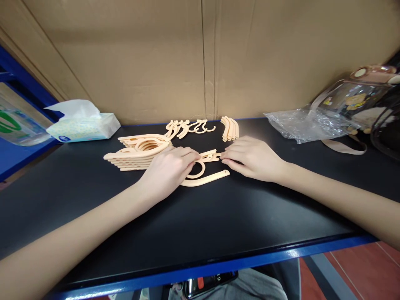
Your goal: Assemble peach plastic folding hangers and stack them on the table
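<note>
My left hand (171,168) is closed on a pale peach plastic hanger (208,178), which lies flat on the black table. A ring in its middle and one curved arm show below my fingers; my hand covers its left part. At the hanger's upper end, my right hand (251,159) pinches a small hook-shaped piece at the joint, though the fingertips partly hide it. Left of my left hand stands a stack of similar hangers (134,156). Behind my hands lie several loose hooks (181,128) and a small pile of curved arm pieces (230,128).
A tissue pack (86,127) sits at the back left, beside a clear plastic package (21,121). Crumpled clear plastic (303,125) and a transparent bag (356,100) are at the right. Cardboard (140,58) walls the back; a blue edge (218,268) runs along the front, with a phone (208,283) below.
</note>
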`<action>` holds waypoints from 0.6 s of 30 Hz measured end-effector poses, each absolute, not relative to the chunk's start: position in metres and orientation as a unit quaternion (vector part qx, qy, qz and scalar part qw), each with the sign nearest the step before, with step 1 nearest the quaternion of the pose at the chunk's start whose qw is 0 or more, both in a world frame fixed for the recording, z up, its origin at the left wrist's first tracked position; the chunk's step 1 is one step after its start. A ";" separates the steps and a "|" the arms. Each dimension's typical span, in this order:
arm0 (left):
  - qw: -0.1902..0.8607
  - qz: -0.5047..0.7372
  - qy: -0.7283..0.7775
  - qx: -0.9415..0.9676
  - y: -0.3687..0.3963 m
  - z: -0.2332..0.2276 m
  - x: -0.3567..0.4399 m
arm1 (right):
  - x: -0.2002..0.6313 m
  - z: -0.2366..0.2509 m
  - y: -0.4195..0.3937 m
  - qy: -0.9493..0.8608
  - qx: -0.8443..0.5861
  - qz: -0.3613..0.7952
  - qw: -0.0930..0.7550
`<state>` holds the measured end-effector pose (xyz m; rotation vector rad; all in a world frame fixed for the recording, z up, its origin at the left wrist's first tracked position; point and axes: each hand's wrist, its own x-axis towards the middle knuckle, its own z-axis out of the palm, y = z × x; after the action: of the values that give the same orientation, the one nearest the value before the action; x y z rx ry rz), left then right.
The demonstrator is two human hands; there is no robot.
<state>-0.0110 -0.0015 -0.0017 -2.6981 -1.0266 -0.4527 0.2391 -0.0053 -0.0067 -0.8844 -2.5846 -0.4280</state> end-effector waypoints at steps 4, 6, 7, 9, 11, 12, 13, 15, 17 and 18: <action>0.151 -0.153 -0.303 -0.928 0.000 -0.002 -0.012 | 0.240 -0.003 -0.006 -0.893 -0.353 -0.218 0.174; 0.168 -0.153 -0.291 -0.929 0.000 -0.002 -0.012 | 0.241 -0.001 -0.007 -0.878 -0.363 -0.263 0.168; 0.171 -0.156 -0.289 -0.929 0.000 -0.001 -0.012 | 0.241 -0.001 -0.008 -0.871 -0.366 -0.284 0.166; 0.169 -0.164 -0.289 -0.928 0.000 -0.001 -0.012 | 0.241 -0.001 -0.008 -0.864 -0.364 -0.304 0.168; 0.166 -0.169 -0.290 -0.927 0.000 -0.001 -0.012 | 0.240 -0.001 -0.009 -0.875 -0.350 -0.288 0.172; 0.166 -0.171 -0.289 -0.927 0.000 -0.001 -0.012 | 0.239 -0.002 -0.009 -0.884 -0.339 -0.273 0.171; 0.166 -0.171 -0.288 -0.927 0.000 -0.001 -0.011 | 0.238 -0.002 -0.009 -0.894 -0.326 -0.258 0.167; 0.168 -0.168 -0.285 -0.929 0.000 0.000 -0.011 | 0.237 -0.002 -0.008 -0.908 -0.308 -0.239 0.150; 0.168 -0.163 -0.287 -0.929 0.001 0.000 -0.011 | 0.237 -0.002 -0.009 -0.911 -0.309 -0.240 0.132; 0.167 -0.161 -0.288 -0.929 0.001 0.000 -0.011 | 0.237 -0.001 -0.009 -0.908 -0.316 -0.247 0.123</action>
<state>-0.0108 0.0012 -0.0003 -2.6441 -0.8207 -0.4582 0.2368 -0.0092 -0.0014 -0.9233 -2.6481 -0.7195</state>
